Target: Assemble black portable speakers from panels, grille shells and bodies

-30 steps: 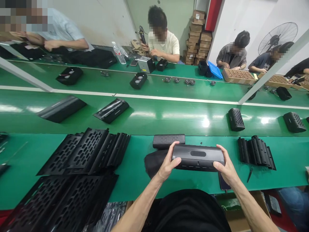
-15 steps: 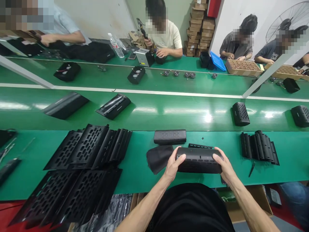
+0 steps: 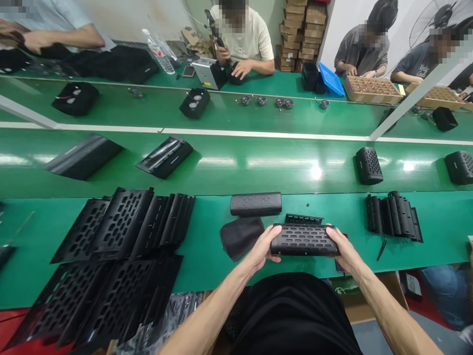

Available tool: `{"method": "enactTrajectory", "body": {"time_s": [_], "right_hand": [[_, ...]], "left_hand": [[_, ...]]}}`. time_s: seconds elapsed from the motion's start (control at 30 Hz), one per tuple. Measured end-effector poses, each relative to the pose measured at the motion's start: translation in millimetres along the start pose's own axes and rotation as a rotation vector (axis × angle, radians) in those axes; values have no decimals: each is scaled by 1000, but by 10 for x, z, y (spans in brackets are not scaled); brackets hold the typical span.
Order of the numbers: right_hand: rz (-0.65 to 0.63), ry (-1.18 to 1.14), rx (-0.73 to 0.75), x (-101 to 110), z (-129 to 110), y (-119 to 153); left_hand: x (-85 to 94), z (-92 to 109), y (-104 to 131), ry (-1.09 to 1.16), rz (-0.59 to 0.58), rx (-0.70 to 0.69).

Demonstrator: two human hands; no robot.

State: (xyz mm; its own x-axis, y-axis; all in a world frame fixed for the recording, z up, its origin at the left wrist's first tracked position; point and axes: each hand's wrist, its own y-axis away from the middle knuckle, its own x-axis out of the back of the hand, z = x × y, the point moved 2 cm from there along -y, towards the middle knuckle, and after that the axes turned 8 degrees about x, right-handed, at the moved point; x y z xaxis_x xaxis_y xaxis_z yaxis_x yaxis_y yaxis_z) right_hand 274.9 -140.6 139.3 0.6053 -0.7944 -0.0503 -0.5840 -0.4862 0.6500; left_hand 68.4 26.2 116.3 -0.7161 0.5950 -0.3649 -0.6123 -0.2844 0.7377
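Note:
Between my two hands is a black speaker housing (image 3: pixel 305 240), long and rounded, its slotted grille side facing up. My left hand (image 3: pixel 264 246) grips its left end, thumb on top and fingers underneath. Around the right end closes my right hand (image 3: pixel 342 250). Just behind the housing lies a narrow black slotted strip (image 3: pixel 303 219). A black cloth (image 3: pixel 242 237) is spread to the left of my left hand. Beyond it rests a second black speaker housing (image 3: pixel 255 203).
Perforated black panels (image 3: pixel 121 222) are stacked at left, and curved black pieces (image 3: pixel 394 214) stand at right beside a thin black tool (image 3: pixel 382 249). Across the green belt (image 3: pixel 258 172), which carries several black housings, people work at the far bench. Below the table edge is a cardboard box (image 3: pixel 391 296).
The housing in my hands has been rolled, so its slotted grille now faces up instead of the smooth side. My head view has shifted slightly.

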Motion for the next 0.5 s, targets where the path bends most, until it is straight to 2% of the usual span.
{"method": "enactTrajectory", "body": {"time_s": [0.1,0.2,0.37,0.5], "right_hand": [[-109,-49,-13,100,-25,30],[-202,-107,58,159,-49,63],[-121,-68,48,157,11,38],[-117,-37,-9,159,14,28]], "left_hand": [[19,66,40,22,-68,78],[10,132,60,53,-111,64],[-44,86,-35,47,-4,65],[-43,59,-70,30,-17,120]]}}
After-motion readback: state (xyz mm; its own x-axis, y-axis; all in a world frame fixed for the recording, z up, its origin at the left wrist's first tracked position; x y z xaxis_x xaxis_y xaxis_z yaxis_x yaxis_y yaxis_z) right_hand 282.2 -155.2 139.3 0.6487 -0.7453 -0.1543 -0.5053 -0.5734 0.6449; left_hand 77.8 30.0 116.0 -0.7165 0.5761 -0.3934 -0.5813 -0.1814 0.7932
